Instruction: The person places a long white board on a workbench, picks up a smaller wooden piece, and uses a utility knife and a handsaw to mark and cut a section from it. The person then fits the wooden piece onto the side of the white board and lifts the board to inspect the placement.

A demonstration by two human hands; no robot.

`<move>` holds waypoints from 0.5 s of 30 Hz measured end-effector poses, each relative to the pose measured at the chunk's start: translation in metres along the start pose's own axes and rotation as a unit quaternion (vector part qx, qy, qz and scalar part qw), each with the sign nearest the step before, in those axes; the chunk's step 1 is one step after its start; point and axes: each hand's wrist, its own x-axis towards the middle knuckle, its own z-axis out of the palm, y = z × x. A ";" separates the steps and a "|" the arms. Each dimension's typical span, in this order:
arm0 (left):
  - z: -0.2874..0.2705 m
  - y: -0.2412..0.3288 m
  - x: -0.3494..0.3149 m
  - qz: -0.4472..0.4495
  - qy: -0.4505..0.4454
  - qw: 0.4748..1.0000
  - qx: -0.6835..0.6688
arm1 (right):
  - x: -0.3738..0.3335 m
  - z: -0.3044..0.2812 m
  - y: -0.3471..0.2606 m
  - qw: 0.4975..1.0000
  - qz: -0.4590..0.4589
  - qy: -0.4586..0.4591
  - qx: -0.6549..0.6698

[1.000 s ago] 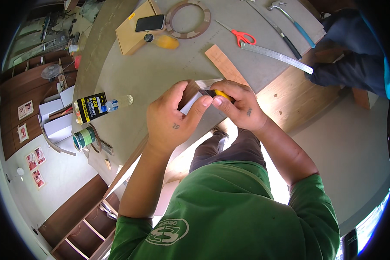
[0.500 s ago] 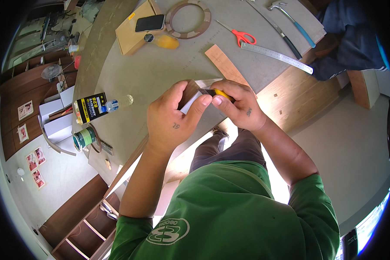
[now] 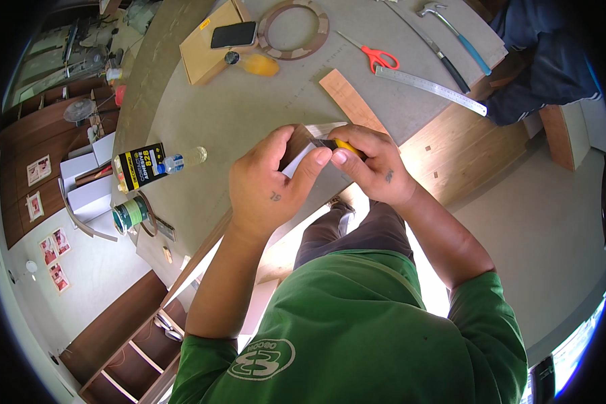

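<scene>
My left hand [image 3: 264, 185] is closed around a brown wood-grain strip [image 3: 296, 145] with a pale side, its thumb lying along the near edge. My right hand [image 3: 382, 168] grips a yellow-and-black utility knife [image 3: 349, 147]. The knife's dark blade lies against the strip's right end, just beyond my two thumb tips, which almost meet. My fingers hide part of the strip and most of the knife handle. Both hands are held over the near edge of the grey tabletop [image 3: 249, 114]. Beyond them lies a flat reddish-brown wooden strip [image 3: 353, 101].
Red-handled scissors [image 3: 378, 58], a steel ruler [image 3: 431, 87], a long black-handled tool [image 3: 451, 71] and a hammer [image 3: 475, 54] lie far right. A phone [image 3: 233, 36] rests on a cardboard box [image 3: 205, 57] near an orange bottle [image 3: 259, 64]. At right, a person's dark-clothed leg [image 3: 545, 74] adjoins the table.
The knife and my right hand have shifted very slightly right, so the gap between my thumb tips is a little wider. Both hands keep their hold.
</scene>
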 end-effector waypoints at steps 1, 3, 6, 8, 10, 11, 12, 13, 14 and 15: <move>0.001 0.000 0.000 -0.002 0.003 1.000 -0.010 | 0.000 0.000 0.001 1.000 0.003 0.000 -0.002; 0.001 0.000 0.000 -0.004 0.000 1.000 -0.008 | 0.000 0.000 0.002 1.000 0.006 0.001 -0.004; -0.001 0.000 0.000 -0.005 -0.004 1.000 -0.002 | 0.001 0.000 0.002 1.000 -0.002 -0.002 -0.007; -0.001 0.000 0.000 -0.002 -0.005 1.000 0.002 | 0.001 0.000 0.000 1.000 0.005 -0.002 -0.001; 0.001 -0.002 -0.001 0.003 0.000 1.000 0.000 | 0.001 0.000 -0.001 1.000 0.005 -0.002 0.000; 0.000 -0.002 -0.001 0.004 0.000 1.000 0.000 | 0.001 0.000 -0.001 1.000 0.006 -0.003 0.001; 0.000 -0.002 -0.001 0.003 -0.002 1.000 0.002 | 0.001 0.000 0.000 1.000 0.006 -0.003 0.001; 0.000 -0.002 -0.001 0.003 -0.003 1.000 0.005 | 0.000 0.001 0.000 1.000 0.005 0.001 0.003; 0.000 -0.002 -0.001 0.003 -0.003 1.000 0.004 | 0.000 0.001 0.001 1.000 0.004 0.004 0.005; 0.000 -0.001 0.000 0.004 -0.002 1.000 0.004 | 0.000 0.001 0.000 1.000 0.004 0.004 0.004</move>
